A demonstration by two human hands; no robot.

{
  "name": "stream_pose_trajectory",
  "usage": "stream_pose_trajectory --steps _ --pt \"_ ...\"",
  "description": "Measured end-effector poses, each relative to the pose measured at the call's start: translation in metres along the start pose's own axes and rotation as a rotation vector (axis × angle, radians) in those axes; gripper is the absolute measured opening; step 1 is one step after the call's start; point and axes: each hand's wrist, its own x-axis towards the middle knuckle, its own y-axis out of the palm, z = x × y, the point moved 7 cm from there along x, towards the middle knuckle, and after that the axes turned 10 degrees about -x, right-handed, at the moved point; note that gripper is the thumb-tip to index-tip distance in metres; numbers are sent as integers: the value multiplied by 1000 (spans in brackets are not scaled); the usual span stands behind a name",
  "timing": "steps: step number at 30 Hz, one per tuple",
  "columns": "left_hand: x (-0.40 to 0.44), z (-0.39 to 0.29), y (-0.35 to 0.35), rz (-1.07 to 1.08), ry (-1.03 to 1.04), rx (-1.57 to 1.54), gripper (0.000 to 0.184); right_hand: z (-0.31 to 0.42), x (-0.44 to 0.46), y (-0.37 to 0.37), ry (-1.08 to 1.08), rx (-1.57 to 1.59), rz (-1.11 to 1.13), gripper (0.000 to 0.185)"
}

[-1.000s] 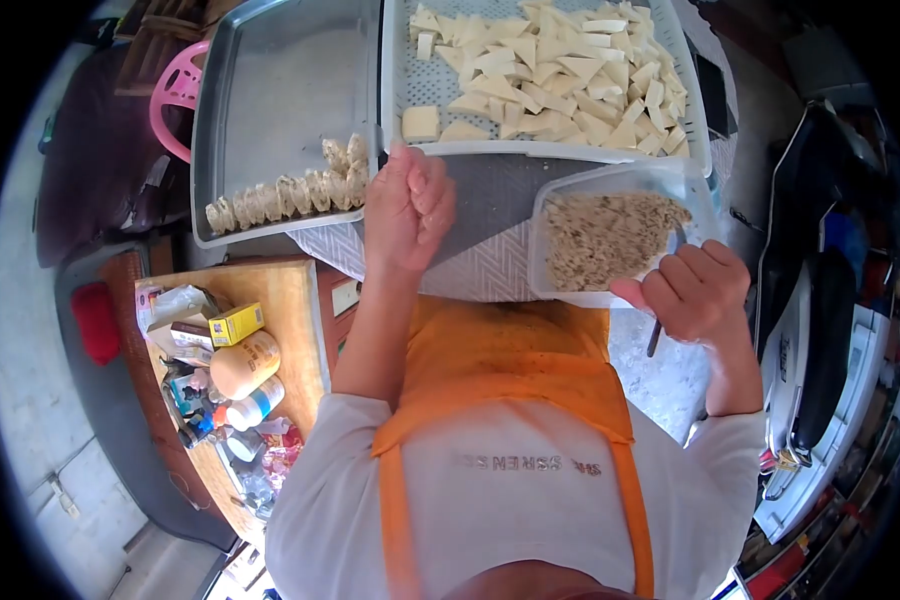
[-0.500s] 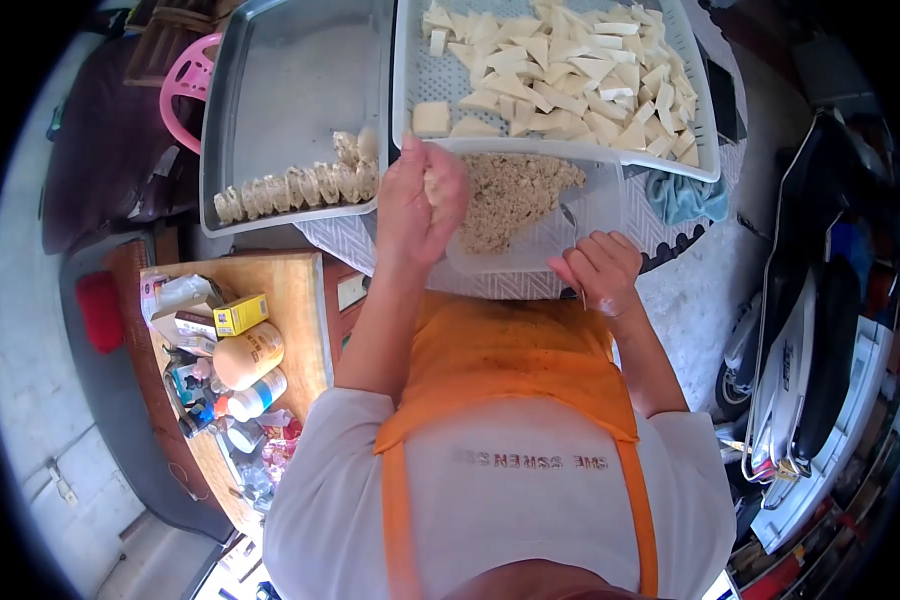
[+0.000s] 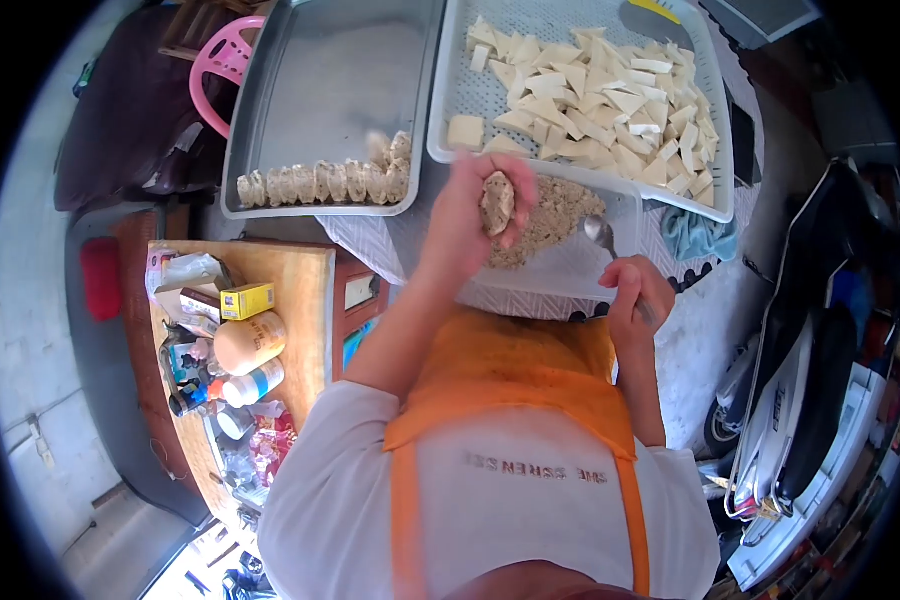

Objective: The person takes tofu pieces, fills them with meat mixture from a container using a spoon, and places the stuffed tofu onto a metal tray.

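In my left hand (image 3: 458,222) is a stuffed tofu piece (image 3: 497,204), its side speckled with mince, with my fingers curled around it. My right hand (image 3: 634,294) grips a metal spoon (image 3: 599,232), whose bowl points up over the right part of a translucent container (image 3: 610,272). Crumbly minced filling (image 3: 555,212) lies in that container, partly hidden behind my left hand. To the left, a row of stuffed tofu pieces (image 3: 325,183) stands along the near edge of a metal tray (image 3: 335,85). Cut white tofu (image 3: 610,105) is heaped in a perforated white tray (image 3: 555,22).
A blue-green cloth (image 3: 698,236) lies at the table's right edge. Left of me stands a wooden cabinet (image 3: 305,290) with bottles and boxes. A pink plastic chair back (image 3: 220,70) is beyond the metal tray. A scooter (image 3: 795,400) is parked at the right.
My left hand has turned, bringing the stuffed tofu piece into view. My right hand has lifted the spoon's bowl. The whole view has shifted, and a yellow-edged object shows in the perforated tray's far corner.
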Motion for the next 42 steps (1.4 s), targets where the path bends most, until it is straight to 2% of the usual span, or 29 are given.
stream_pose_trajectory --steps 3,6,7,8,9,11,14,17,20,23,26,29,32,35,38,39,40,42 --pt "2 5 -16 271 -46 -118 50 10 -3 18 -75 -84 112 12" --pt "7 -29 -32 61 252 188 46 13 -1 24 -92 -174 129 11" --pt "6 -54 -41 -112 310 455 41 10 0 22 -80 -188 110 12" --pt "10 -85 -37 -40 451 753 39 8 1 21 -48 -198 111 13" --pt "21 -101 -53 -168 425 548 32 6 2 18 -15 -210 112 14" --pt "43 -140 -85 -214 680 914 21 0 3 14 15 -218 100 16" --pt "70 -181 -129 -141 929 1589 16 -5 2 14 24 -233 109 16" --pt "87 -187 -165 -180 508 1616 16 -5 1 15 -6 -262 88 16" --pt "87 -187 -172 -171 378 1603 14 -6 0 16 -3 -275 86 16" --pt "85 -179 -167 25 239 1612 16 -6 1 17 -5 -273 104 15" --pt "76 -163 -161 43 -12 1510 20 -8 3 17 56 -227 121 15" --pt "76 -167 -166 -86 -26 1441 23 -12 3 16 118 -162 119 13" --pt "72 -167 -157 -83 -20 1499 24 -11 3 13 109 -120 79 7" --pt "77 -172 -119 -77 291 1807 24 -9 5 15 161 -121 106 4" --pt "90 -150 -69 47 581 1670 23 -6 8 20 184 -90 130 6" --pt "98 -136 -54 112 605 1576 21 -3 10 22 151 -98 126 8" --pt "104 -121 -31 209 740 1605 20 0 12 23 131 -106 135 8" --pt "113 -92 11 295 857 1575 22 7 15 26 88 -119 151 9"
